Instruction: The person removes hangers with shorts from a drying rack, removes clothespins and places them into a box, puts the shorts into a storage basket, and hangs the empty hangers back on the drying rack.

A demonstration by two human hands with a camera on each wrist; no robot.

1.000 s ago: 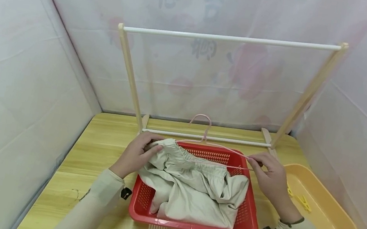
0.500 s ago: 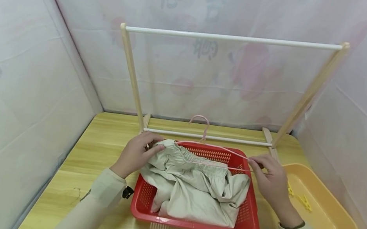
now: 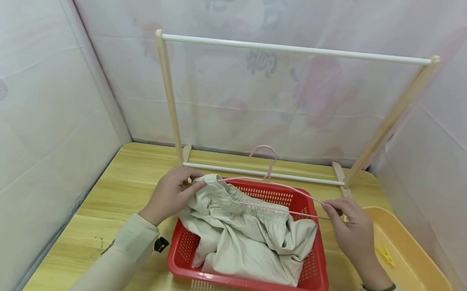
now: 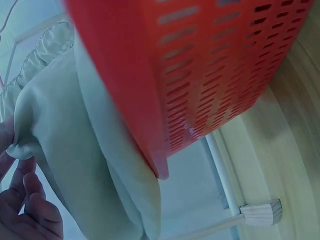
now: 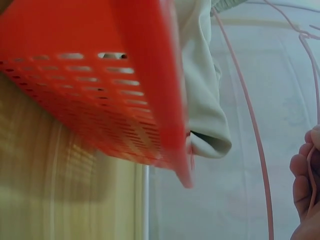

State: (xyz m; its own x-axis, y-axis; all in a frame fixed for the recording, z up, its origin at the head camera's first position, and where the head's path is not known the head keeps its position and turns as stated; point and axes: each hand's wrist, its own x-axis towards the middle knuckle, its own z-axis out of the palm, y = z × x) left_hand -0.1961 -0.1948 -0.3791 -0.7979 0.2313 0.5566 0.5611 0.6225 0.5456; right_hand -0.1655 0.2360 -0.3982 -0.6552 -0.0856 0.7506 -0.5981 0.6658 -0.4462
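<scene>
Pale greenish-beige pants (image 3: 245, 248) with a gathered elastic waistband lie bunched in a red perforated basket (image 3: 246, 284). My left hand (image 3: 172, 191) pinches the left corner of the waistband, thumb on the near side; in the left wrist view the fingers (image 4: 30, 192) hold a fold of cloth. A thin pink clothes hanger (image 3: 288, 188) stands with its hook up above the basket's far rim. Its left end is hidden in the waistband. At its right end, outside the cloth, my right hand (image 3: 352, 231) grips the wire; the right wrist view shows fingers curled round it.
Behind the basket stands a wooden rack with a white top rail (image 3: 295, 49) and a low white bar (image 3: 212, 167). An orange-yellow tray (image 3: 422, 279) holding a yellow clothespin (image 3: 386, 256) sits right of the basket. Fabric walls enclose the table (image 3: 102, 206).
My right hand and the hanger have shifted slightly to the right, the hook moving with them. The left hand keeps its hold on the waistband, a touch further left.
</scene>
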